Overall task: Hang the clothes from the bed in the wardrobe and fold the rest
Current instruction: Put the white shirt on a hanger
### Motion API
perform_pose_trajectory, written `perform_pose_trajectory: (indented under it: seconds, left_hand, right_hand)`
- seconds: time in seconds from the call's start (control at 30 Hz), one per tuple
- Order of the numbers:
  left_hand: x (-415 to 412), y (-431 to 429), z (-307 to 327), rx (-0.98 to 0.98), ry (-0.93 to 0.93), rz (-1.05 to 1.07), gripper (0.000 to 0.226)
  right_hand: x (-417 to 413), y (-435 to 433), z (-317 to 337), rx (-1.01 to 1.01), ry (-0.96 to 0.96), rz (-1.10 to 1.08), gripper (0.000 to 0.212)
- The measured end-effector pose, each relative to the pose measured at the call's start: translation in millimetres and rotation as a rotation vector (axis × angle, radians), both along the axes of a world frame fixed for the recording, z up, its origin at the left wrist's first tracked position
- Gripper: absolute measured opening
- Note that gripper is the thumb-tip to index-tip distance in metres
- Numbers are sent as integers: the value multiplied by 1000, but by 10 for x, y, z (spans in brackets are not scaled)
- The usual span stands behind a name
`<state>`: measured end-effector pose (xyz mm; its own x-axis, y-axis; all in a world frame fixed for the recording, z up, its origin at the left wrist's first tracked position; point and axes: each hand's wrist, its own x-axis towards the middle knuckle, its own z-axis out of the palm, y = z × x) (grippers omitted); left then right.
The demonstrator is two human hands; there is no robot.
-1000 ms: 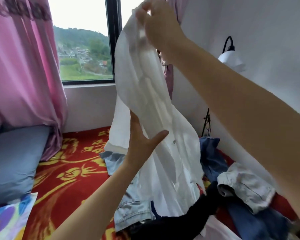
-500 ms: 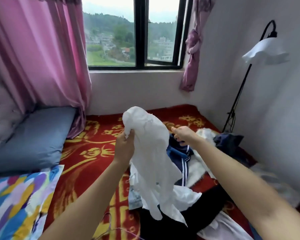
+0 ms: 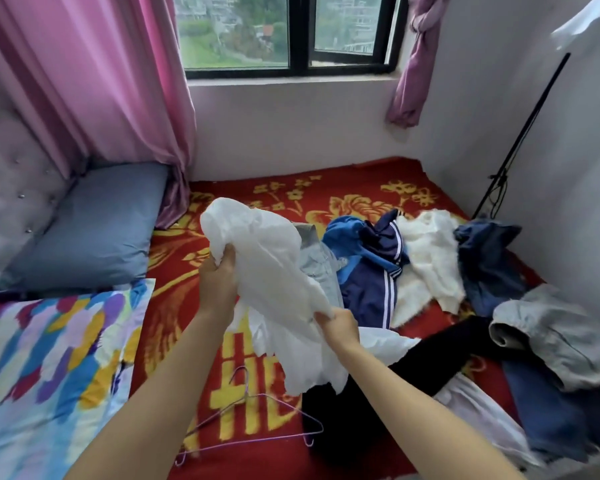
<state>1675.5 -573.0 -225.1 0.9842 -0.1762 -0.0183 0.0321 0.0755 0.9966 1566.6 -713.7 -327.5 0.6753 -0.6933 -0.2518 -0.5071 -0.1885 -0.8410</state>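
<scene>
Head view: the left grip (image 3: 218, 284) is clamped on a bunched fold near the upper end of a thin white garment (image 3: 267, 268), fingers curled round the cloth. The right grip (image 3: 338, 326) pinches the same garment lower down, at its near-right edge. The garment hangs between them above the bed (image 3: 343, 183), crumpled. Its long axis slants from far left, at the left grip, down to near right, with the loose tail drooping past the right grip toward a black garment (image 3: 430, 358).

The wire hanger (image 3: 257, 419) lies flat on the red bedspread, just nearer than both grips and below the hanging cloth. Its hook points away toward the left grip, and its long bar runs left to right. The left forearm crosses above its left shoulder, so the left grip looks the closer of the two. I judge that either one could drop to it once the other holds the garment alone.

The remaining clothes lie heaped to the right and farther away: a blue striped jacket (image 3: 371, 271), a cream fluffy top (image 3: 430, 265), a dark blue piece (image 3: 489, 261) and a grey garment (image 3: 551, 334). The wardrobe is not in view. The step in hand seems to be finding the neck opening before threading the hanger. That opening is not visible in the crumpled cloth.
</scene>
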Motion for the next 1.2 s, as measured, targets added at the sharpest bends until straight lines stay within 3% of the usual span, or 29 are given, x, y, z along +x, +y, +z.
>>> perform_pose_trajectory:
  seconds: [0.07,0.17,0.23,0.3,0.37,0.43,0.5,0.53,0.63,0.73,0.77,0.83,0.97,1.03,1.1,1.2]
  left_hand:
    - [104,178,47,-24,-24,98,10]
    - [259,389,160,-76,-73,281,31]
    - [368,472,285,-111,-104,354,33]
    - [517,549,501,-126,-146,394,22]
    - [677,669,761,-226,-158,405,12]
    - [830,829,993,-275,-188,412,9]
    - [938,973,1119,-183,-204,492,10]
    - [974,1038,1119,-122,-202,547,21]
    - [966,1244,929,139,-205,753,47]
    - [833,1284,726,423,-313,840,63]
    - [806,1269,694,423,-385,757,73]
    - [791,1196,657,399,-513,391,101]
    - [739,1068,597,344,-458,-415,138]
    - [700,990,519,219,-356,-651,129]
    - [650,920,387,98,-273,-839,101]
    - [523,839,248,140,-210,-946,56]
  right_hand:
    - [120,-169,203,-10,-175,-154,22]
    - [331,-463,848,-39,-434,-340,41]
    - [481,-553,1421,-112,-539,-299,43]
    - [613,-507,2089,-137,-736,-195,35]
    - [706,-390,2790,-303,-850,-64,24]
    - [770,-214,3398,-473,-837,76,22]
    - [814,-61,3722,-428,-700,255,9]
    - [822,-14,3777,-380,-605,331,5]
    - [841,83,3707,-301,-394,486,29]
    - [894,207,3517,-245,-216,677,23]
    - [935,260,3446,-266,-147,739,16]
    - [982,370,3302,-308,-25,847,7]
    - [1049,525,3096,-181,51,1030,8]
    - [1052,526,3032,-71,49,1098,11]
    - [1039,511,2967,35,48,1153,15]
    - [1006,436,2844,145,48,1182,21]
